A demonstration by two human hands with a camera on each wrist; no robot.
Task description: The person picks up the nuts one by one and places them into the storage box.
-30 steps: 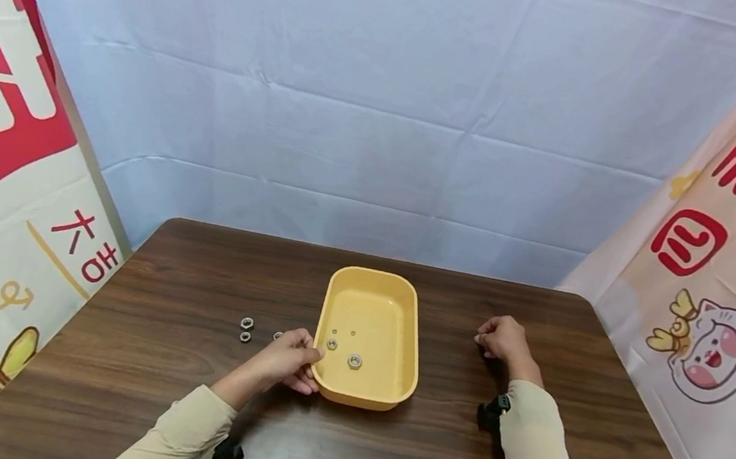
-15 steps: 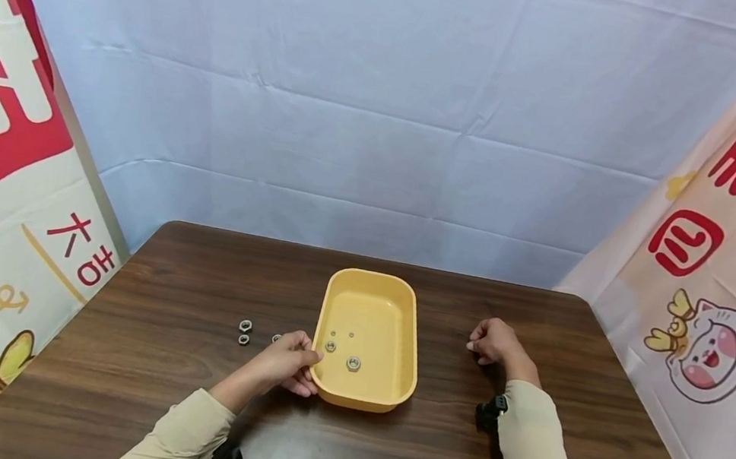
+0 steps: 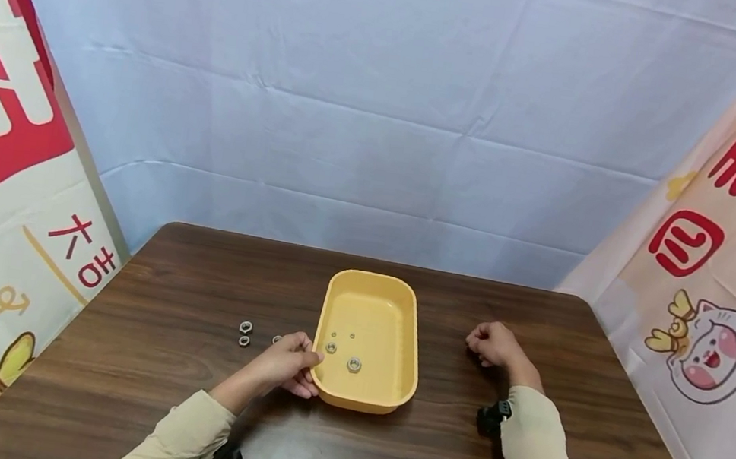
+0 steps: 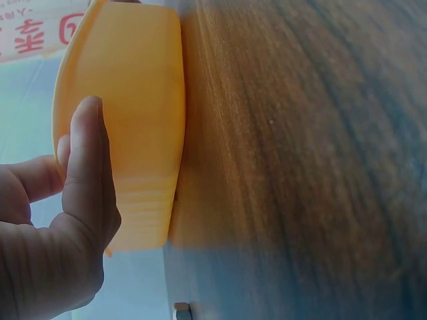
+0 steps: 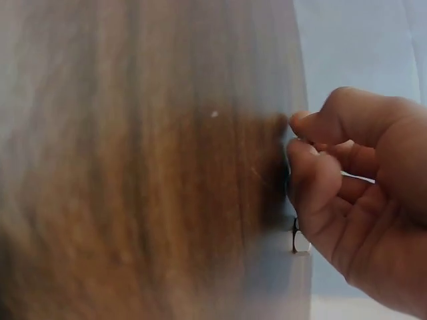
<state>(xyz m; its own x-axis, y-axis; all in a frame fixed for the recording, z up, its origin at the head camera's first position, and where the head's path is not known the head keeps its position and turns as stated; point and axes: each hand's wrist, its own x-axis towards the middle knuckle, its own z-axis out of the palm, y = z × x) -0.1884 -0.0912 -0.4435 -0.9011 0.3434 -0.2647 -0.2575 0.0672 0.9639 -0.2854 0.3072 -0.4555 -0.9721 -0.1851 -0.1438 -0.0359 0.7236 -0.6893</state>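
Pinching a yellow tray with the left hand, curling the right hand close to the table.

Gripping the near-centre tray's left wall between thumb and fingers; bending the right fingers in tightly at centre right, leaving any tiny hold impossible to tell, and showing a shiny nut beyond in the right wrist view. Possibly risking a dropped piece from pinching so small with rounded fingertips; possibly risking a tipped tray, and sliding contents, from lifting one side only. Showing smooth, round-cornered, plastic-looking walls; containing two tiny nuts, a mid-sized nut and a large hexagonal nut, all dull silver. Bearing more nuts on streaked dark wood grain left of centre, half-hiding one behind the left hand. Hanging creased, pale blue cloth across the upper frame.
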